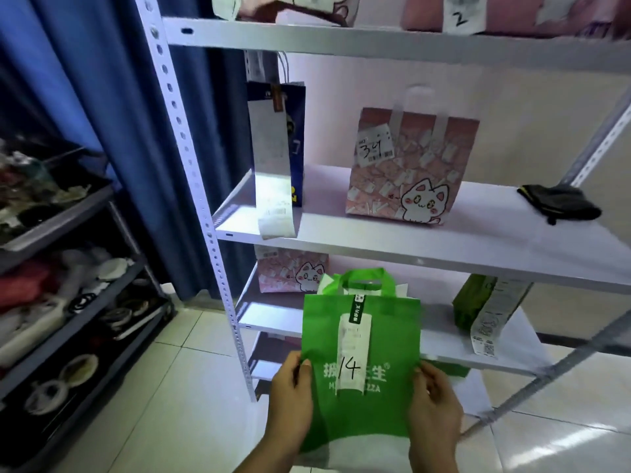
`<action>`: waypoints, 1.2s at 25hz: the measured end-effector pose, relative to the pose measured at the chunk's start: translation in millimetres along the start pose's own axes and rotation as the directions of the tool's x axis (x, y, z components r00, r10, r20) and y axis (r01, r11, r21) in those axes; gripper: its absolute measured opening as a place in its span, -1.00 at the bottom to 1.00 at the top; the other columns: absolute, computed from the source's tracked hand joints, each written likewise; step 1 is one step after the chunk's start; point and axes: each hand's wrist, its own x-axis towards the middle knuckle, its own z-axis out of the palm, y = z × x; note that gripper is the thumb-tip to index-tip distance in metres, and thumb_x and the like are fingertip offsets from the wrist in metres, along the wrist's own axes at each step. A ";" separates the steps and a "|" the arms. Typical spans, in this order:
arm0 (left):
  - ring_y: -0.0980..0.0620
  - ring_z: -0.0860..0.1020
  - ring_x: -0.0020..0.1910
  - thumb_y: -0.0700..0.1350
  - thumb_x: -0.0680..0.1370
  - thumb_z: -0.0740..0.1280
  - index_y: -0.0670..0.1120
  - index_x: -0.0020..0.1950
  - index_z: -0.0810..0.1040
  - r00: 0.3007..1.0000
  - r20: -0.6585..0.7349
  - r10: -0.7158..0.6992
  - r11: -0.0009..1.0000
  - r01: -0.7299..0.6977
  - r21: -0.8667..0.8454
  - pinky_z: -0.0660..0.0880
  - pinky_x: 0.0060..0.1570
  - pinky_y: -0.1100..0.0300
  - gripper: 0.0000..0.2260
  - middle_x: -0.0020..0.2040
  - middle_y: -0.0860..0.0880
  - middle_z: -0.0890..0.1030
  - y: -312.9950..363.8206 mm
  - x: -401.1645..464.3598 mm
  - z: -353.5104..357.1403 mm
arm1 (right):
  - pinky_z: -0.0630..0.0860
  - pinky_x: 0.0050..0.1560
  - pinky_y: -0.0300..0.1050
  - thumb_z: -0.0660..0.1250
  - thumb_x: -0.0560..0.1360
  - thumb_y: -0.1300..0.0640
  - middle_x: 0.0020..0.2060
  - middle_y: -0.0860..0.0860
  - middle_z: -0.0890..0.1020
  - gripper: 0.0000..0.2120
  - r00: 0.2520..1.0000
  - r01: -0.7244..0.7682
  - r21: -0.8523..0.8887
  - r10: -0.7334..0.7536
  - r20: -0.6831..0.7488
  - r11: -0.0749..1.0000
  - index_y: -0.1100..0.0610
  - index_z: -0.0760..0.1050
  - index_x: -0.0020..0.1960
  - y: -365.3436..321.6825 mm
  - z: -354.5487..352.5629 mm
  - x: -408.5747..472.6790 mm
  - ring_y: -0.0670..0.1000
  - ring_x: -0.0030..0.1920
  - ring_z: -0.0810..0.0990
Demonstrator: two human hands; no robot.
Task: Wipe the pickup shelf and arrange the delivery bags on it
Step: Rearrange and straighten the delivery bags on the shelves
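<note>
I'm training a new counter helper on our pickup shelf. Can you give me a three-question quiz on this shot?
1. True or false: both hands hold the green bag.
2. What number is handwritten on the pink cat bag on the middle shelf?
3. What lies at that shelf's right end? A) black cloth B) blue bag C) receipt roll

Key:
1. True: the left hand and right hand pinch its side edges.
2. 34.
3. A.

Green bag (362, 339), pink cat-print bag (409, 165)
</note>
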 end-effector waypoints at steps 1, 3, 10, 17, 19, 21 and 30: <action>-0.05 0.63 -0.16 -0.21 0.67 0.19 -0.08 -0.01 0.59 1.000 -0.006 0.011 1.000 -0.011 -0.021 0.50 -0.25 0.30 -0.80 -0.14 -0.07 0.69 10.6 -6.4 -9.3 | 0.47 -0.27 -0.20 0.31 0.60 0.24 -0.15 -0.07 0.64 -0.77 1.000 0.023 0.018 -0.023 0.005 1.000 -0.05 0.57 -0.14 -10.5 0.4 -8.8 -0.07 -0.17 0.58; -0.05 0.63 -0.16 -0.19 0.67 0.19 -0.07 -0.01 0.59 0.999 -0.020 0.032 0.998 -0.033 -0.054 0.55 -0.16 0.14 -0.81 -0.14 -0.08 0.69 27.5 -16.8 -24.4 | 0.52 -0.20 -0.16 0.32 0.60 0.23 -0.13 -0.03 0.68 -0.79 0.997 0.067 0.036 -0.068 0.026 0.997 -0.02 0.59 -0.14 -30.4 2.5 -21.0 0.00 -0.14 0.62; -0.05 0.61 -0.16 -0.16 0.66 0.21 -0.04 -0.03 0.59 0.978 -0.116 0.172 0.978 -0.184 -0.099 0.53 -0.10 0.05 -0.82 -0.17 -0.03 0.68 88.2 -28.2 -70.5 | 0.63 0.00 0.06 0.29 0.62 0.21 -0.05 0.03 0.69 -0.86 0.985 0.127 0.081 -0.136 0.109 0.989 0.05 0.62 0.01 -91.7 23.2 -52.9 0.09 -0.03 0.65; 0.17 0.53 -0.33 -0.18 0.66 0.22 -0.03 -0.08 0.58 0.960 -0.161 0.228 0.956 -0.252 -0.152 0.45 -0.28 0.30 -0.81 -0.26 0.06 0.65 128.9 -16.1 -79.2 | 0.57 -0.15 -0.15 0.30 0.61 0.23 -0.13 -0.03 0.70 -0.82 0.956 0.216 0.142 -0.239 0.173 0.966 0.01 0.61 -0.08 -140.5 31.3 -52.6 -0.01 -0.12 0.65; 0.08 0.50 -0.29 -0.19 0.66 0.22 -0.03 -0.09 0.58 0.955 -0.167 0.246 0.950 -0.272 -0.153 0.44 -0.23 0.17 -0.80 -0.26 0.01 0.63 141.2 -7.2 -74.3 | 0.57 -0.24 -0.22 0.31 0.61 0.22 -0.16 -0.04 0.71 -0.83 0.950 0.219 0.160 -0.248 0.188 0.963 0.01 0.62 -0.08 -154.8 33.5 -42.0 -0.04 -0.17 0.66; 0.02 0.52 -0.25 -0.18 0.66 0.23 -0.01 -0.09 0.58 0.950 -0.183 0.252 0.945 -0.283 -0.164 0.46 -0.17 0.11 -0.80 -0.22 0.01 0.64 154.4 3.3 -66.1 | 0.59 -0.23 -0.22 0.33 0.60 0.21 -0.17 -0.03 0.72 -0.82 0.944 0.237 0.173 -0.269 0.193 0.956 0.00 0.63 -0.10 -168.0 35.4 -25.8 -0.04 -0.17 0.67; -0.01 0.64 -0.16 -0.15 0.66 0.22 0.05 -0.05 0.61 0.925 -0.225 0.306 0.925 -0.345 -0.161 0.61 -0.16 0.03 -0.79 -0.11 -0.08 0.69 226.6 67.9 -23.7 | 0.53 -0.15 -0.19 0.34 0.56 0.15 0.00 0.03 0.68 -0.88 0.946 0.321 0.112 -0.324 0.009 0.940 0.04 0.56 0.10 -247.7 37.0 149.6 -0.04 -0.08 0.63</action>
